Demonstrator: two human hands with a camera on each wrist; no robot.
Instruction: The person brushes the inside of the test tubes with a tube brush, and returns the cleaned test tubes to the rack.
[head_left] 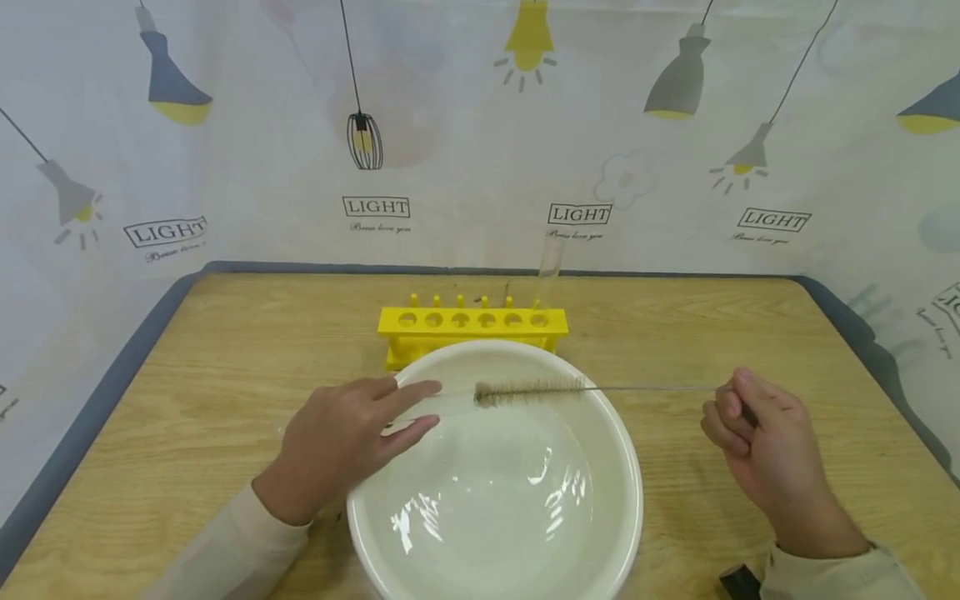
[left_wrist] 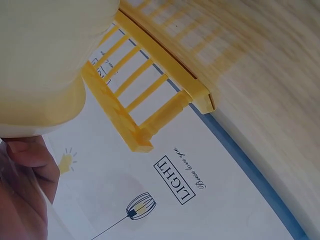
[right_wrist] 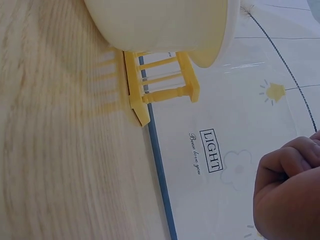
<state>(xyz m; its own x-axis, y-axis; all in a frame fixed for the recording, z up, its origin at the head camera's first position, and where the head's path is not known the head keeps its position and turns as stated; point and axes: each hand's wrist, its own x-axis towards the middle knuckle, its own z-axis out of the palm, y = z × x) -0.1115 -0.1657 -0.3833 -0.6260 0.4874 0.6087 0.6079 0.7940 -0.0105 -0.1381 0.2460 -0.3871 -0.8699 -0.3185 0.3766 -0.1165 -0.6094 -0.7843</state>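
My left hand [head_left: 341, 437] holds a clear test tube [head_left: 418, 407] over the left rim of a white basin [head_left: 628, 500], thumb and fingers on either side of the glass. From the right, my right hand [head_left: 768, 446] grips the thin wire handle of a test tube brush [head_left: 532, 389], fingers curled round its end. The brush lies level across the far part of the basin, its bristly head pointing left at the tube. Much of the tube is hidden behind my left hand. Water with bright reflections shows inside the basin.
Just behind the basin stands a yellow test tube rack [head_left: 472, 321] with round holes and short pegs. Another clear test tube [head_left: 551, 267] stands upright at its right end. A small black object [head_left: 739, 582] lies by my right sleeve. A printed curtain [head_left: 465, 125] hangs behind the wooden table [head_left: 262, 333].
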